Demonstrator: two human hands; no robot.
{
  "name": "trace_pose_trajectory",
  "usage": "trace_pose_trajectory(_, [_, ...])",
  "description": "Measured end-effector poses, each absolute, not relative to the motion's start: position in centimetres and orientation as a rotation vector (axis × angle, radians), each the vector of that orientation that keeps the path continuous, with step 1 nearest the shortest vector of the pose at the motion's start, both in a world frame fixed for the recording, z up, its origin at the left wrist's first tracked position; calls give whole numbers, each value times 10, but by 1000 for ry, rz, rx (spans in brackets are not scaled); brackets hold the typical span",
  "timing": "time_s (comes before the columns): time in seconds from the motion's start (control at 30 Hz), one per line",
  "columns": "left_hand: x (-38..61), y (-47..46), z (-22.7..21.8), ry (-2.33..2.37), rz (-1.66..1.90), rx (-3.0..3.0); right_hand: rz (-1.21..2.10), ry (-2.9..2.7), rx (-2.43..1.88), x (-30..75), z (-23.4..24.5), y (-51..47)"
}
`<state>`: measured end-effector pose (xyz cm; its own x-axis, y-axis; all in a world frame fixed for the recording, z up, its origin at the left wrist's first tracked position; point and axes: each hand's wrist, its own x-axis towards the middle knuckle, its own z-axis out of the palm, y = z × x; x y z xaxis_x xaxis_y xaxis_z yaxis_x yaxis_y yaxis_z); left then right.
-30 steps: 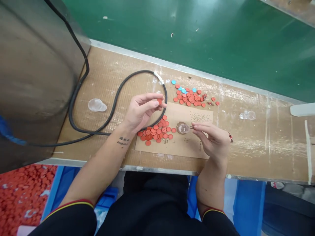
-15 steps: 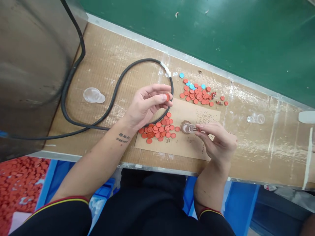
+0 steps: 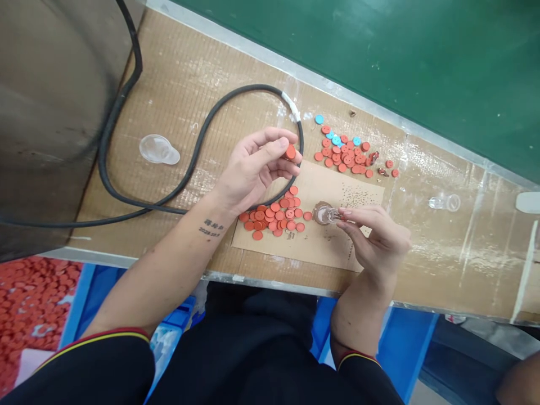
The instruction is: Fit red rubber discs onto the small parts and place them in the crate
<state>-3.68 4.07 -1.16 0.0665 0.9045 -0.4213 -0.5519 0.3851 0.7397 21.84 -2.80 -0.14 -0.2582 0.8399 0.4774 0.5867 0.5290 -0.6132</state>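
Observation:
My left hand (image 3: 264,163) is raised over the bench, pinching a red button (image 3: 291,151) between thumb and fingers. Under it, a pile of red buttons (image 3: 274,216) lies on a sheet of cardboard (image 3: 295,251). To the right, my right hand (image 3: 377,236) is closed with thumb and forefinger together at the narrow end of a small clear cup (image 3: 324,214) on the cardboard. Something thin shows at those fingertips, too small to name. Tiny dark specks (image 3: 358,195) dot the cardboard beyond that hand.
A second group of red and blue buttons (image 3: 348,157) lies farther back. Clear spouted pieces rest at left (image 3: 159,149) and right (image 3: 445,202). A black cable (image 3: 206,124) loops across the bench. Many red discs (image 3: 37,304) fill a place at lower left, beside a blue bin (image 3: 78,306).
My left hand has tilted slightly, showing more of the red button it pinches. My right hand stays at the clear cup. The whole view has shifted a little.

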Motion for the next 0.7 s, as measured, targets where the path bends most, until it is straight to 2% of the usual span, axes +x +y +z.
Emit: trace_pose_trajectory(0.7, [-37,43,-16,953,1154,428,410,-1966,-1197,219,-2,-29])
